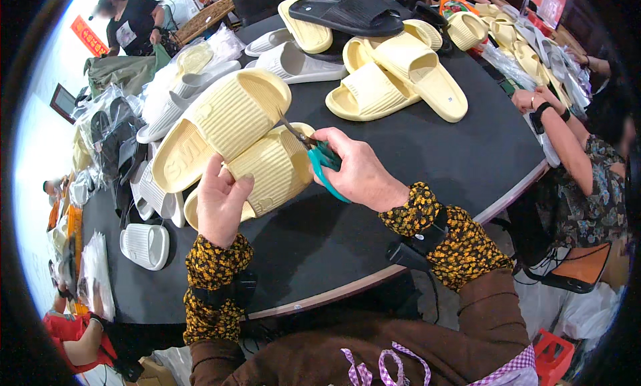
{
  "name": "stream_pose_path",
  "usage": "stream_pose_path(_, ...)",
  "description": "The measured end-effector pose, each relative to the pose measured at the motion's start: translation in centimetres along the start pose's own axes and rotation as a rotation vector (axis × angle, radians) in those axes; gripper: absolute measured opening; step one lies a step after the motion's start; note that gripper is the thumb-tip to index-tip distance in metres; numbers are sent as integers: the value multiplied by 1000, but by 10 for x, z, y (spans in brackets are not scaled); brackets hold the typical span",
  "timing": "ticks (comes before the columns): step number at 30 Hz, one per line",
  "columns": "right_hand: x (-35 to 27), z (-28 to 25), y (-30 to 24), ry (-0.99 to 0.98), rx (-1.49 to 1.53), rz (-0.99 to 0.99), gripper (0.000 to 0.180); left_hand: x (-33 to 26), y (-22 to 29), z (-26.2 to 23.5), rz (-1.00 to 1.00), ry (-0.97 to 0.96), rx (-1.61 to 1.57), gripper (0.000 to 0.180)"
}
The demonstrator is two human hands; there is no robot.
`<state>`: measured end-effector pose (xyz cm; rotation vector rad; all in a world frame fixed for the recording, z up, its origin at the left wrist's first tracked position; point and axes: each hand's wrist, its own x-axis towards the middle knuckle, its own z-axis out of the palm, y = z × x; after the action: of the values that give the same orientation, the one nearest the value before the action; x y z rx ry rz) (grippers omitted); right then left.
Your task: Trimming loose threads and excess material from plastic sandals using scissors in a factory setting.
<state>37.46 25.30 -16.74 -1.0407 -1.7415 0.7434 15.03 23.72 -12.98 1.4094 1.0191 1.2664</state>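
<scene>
Two pale yellow slide sandals are held up side by side above the table, soles angled toward me. My left hand grips them where they meet, thumb on the lower one. In my right hand is a pair of scissors with teal handles, fingers wrapped through the loops. The scissor blades reach up between the straps, touching or very near the edge of the upper sandal; the exact contact point is too small to tell.
A dark table spreads under my hands. Yellow slides and a black slide are piled at its far side. Grey slides and plastic-wrapped pairs lie to the left. Other people work at the right, far left and back.
</scene>
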Motion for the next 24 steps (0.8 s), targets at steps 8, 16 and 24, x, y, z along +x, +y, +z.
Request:
stream_pose_path(8, 1, -1, -6, -8, -66, 52, 41, -1, 1, 0, -91, -89, 91, 52)
stream_pose_path(16, 2, -2, -7, 35, -31, 24, 39, -4, 0, 1, -58, -91, 120, 51)
stream_pose_path(24, 3, -5, -8, 98, -7, -46, 39, -6, 4, 6, -67, -111, 166, 53)
